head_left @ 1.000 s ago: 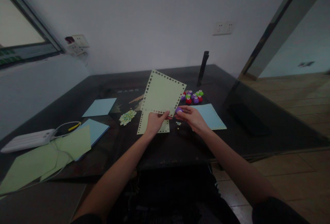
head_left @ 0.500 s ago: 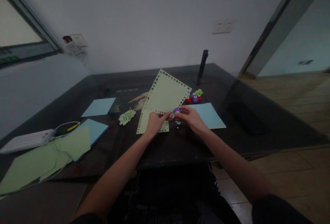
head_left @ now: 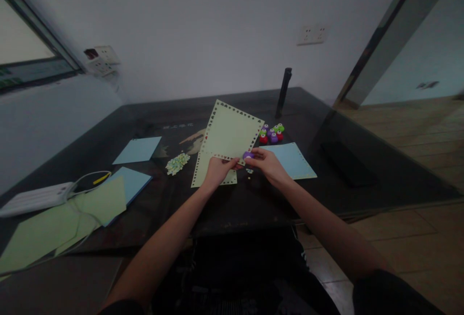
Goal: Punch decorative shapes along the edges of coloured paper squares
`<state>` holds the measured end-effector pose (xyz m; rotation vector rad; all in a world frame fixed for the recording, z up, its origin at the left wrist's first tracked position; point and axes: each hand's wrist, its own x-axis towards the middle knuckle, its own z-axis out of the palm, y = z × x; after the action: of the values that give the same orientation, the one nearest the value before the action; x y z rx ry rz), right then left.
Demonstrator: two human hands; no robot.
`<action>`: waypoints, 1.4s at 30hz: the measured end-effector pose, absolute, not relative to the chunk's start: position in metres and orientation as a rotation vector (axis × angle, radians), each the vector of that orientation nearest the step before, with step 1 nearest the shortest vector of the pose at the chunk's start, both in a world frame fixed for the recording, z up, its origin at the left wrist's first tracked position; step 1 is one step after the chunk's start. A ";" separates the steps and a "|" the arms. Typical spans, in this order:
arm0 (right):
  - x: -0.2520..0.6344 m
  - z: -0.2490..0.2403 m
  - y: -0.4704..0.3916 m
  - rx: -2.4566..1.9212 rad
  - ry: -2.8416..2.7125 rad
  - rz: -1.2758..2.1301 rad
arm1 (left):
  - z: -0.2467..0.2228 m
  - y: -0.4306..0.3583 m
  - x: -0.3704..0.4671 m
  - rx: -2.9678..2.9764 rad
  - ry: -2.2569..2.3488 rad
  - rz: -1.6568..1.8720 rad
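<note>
My left hand (head_left: 219,169) pinches the lower corner of a pale green paper sheet (head_left: 234,129), whose edges carry a row of small punched shapes. In my right hand (head_left: 267,163) is a purple craft punch (head_left: 248,155), set at the sheet's right edge near that corner. Under the raised sheet lies a second punched green sheet (head_left: 203,170) on the dark table. A few tiny paper bits (head_left: 250,172) rest just below the punch. Several red, purple and green punches (head_left: 272,134) stand grouped behind my right hand.
A light blue sheet (head_left: 292,160) lies at the right, with a black flat object (head_left: 346,163) beyond it. Paper cut-outs (head_left: 177,164) are heaped left of my hands. Farther left are blue sheets (head_left: 137,150), green sheets (head_left: 54,223) and a white power strip (head_left: 36,199). A black upright object (head_left: 283,93) stands behind.
The raised green sheet has turned slightly anticlockwise, its top corner shifting left. Both hands keep their hold, with the punch still at the sheet's edge.
</note>
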<state>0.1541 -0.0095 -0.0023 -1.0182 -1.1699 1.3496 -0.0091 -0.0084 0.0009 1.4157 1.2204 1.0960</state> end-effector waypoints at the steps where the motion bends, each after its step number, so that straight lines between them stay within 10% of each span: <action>1: 0.154 -0.002 -0.010 -1.023 -1.172 1.350 | 0.002 -0.009 -0.009 1.414 1.216 1.099; 42: 0.155 0.001 -0.011 -1.009 -1.138 1.424 | -0.001 -0.008 -0.011 1.514 1.234 1.068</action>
<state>0.1548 -0.0112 0.0007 -1.0089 -1.1385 1.4242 -0.0110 -0.0075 -0.0012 1.5137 1.2337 1.0678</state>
